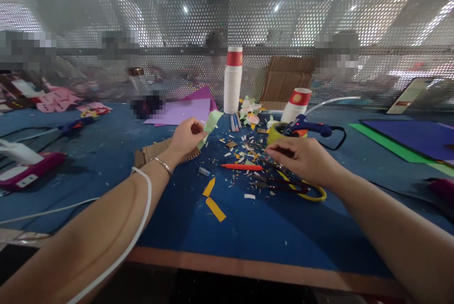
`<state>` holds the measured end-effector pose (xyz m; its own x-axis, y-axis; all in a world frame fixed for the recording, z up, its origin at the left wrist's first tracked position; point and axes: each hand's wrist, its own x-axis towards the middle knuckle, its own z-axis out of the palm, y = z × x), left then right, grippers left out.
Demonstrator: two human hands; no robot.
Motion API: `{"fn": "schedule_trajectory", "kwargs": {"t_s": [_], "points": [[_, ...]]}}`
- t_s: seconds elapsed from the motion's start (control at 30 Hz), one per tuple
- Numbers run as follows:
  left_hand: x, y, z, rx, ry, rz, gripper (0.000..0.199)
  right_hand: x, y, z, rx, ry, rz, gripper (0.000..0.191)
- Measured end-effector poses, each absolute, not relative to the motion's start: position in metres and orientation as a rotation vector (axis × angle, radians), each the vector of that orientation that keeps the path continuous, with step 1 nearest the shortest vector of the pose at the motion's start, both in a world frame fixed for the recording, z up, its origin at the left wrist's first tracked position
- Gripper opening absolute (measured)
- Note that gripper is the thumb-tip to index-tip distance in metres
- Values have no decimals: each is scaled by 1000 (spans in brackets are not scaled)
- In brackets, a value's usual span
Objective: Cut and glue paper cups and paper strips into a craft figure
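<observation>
A light green piece of paper (213, 121) is pinched in my left hand (187, 138), held above a corrugated cardboard piece (159, 149). My right hand (298, 155) is closed in a pinch over scattered paper scraps; whatever sits between its fingertips is too small to make out. Beneath that hand lie dark-handled scissors (280, 184) and a yellow-handled pair (315, 195). A red marker (243, 167) rests between the hands, with its loose cap (204, 171) to the left. Nearer me are two yellow paper pieces (215, 209) (209, 187).
Behind my right hand, a blue glue gun (312, 126) rests on a yellow tape roll (275, 134). A tall paper cup stack (232, 82), a shorter one (298, 100) and paper flowers (251, 112) stand farther back. Purple sheets (180, 111) lie left; blue and green sheets (407, 136) lie right. A white cable (147, 195) crosses my left forearm.
</observation>
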<state>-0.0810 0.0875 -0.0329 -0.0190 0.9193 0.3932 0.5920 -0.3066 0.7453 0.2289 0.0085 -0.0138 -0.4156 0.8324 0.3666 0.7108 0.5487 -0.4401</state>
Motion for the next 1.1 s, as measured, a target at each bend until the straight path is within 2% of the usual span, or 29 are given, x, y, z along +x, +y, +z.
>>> {"fn": "schedule_trajectory", "kwargs": {"t_s": [0.13,0.33,0.53,0.73,0.83,0.93,1.03,1.1], "points": [[-67,79,-24,1714,1345,1483,26,226,7,-14,-1228,-2154,301,21],[-33,42,-16,1401,1043,1372,35,210,4,-17,-1235,-2009,488,25],[-9,12,-11,1138,850,1280,17,194,0,-19,-1163,-1977,764,29],[-2,3,-9,1073,800,1201,9,188,-7,-17,-1121,-1934,1023,22],[-3,1,-7,1092,874,1149,7,188,-11,-17,-1107,-1982,852,18],[-7,0,-5,1184,1016,992,9,191,-15,-14,-1050,-2013,440,12],[-13,1,-4,1270,1106,842,14,196,-18,-11,-965,-2044,80,16],[-17,2,-5,1391,1141,767,13,199,-18,-10,-934,-2063,-30,19]]}}
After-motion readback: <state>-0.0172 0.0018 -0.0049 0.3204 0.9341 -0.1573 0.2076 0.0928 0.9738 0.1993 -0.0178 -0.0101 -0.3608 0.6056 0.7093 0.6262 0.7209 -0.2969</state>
